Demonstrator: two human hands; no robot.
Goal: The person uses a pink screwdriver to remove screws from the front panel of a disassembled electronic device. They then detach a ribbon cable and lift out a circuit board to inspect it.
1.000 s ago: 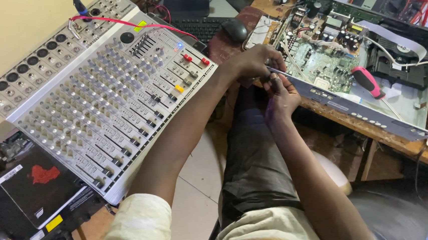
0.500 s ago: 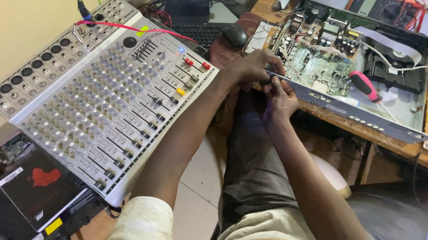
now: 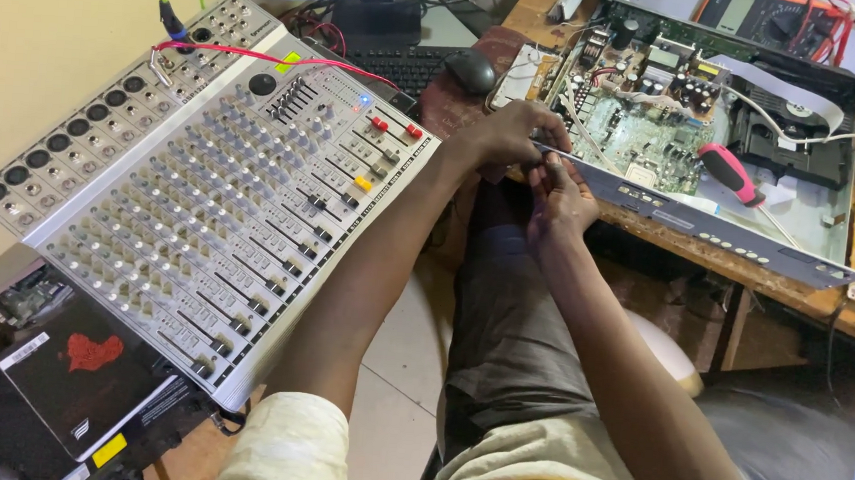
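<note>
Head view: left hand (image 3: 510, 136) and right hand (image 3: 559, 194) are meeting at the left end of a grey plastic front panel (image 3: 710, 220) of an opened disc player on the wooden bench, fingers curling narrow, pinching something too small to tell. Pink-handled screwdriver (image 3: 731, 174) is lying on the green circuit board (image 3: 635, 134). Silver mixing console (image 3: 201, 184) is sitting left; below it, a black flat box (image 3: 87, 377) with white, red and yellow labels.

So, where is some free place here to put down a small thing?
Bare wood shows on the workbench left of the opened device, and between the computer mouse and left hand. Inside the device and on the audio mixer it is crowded.
</note>
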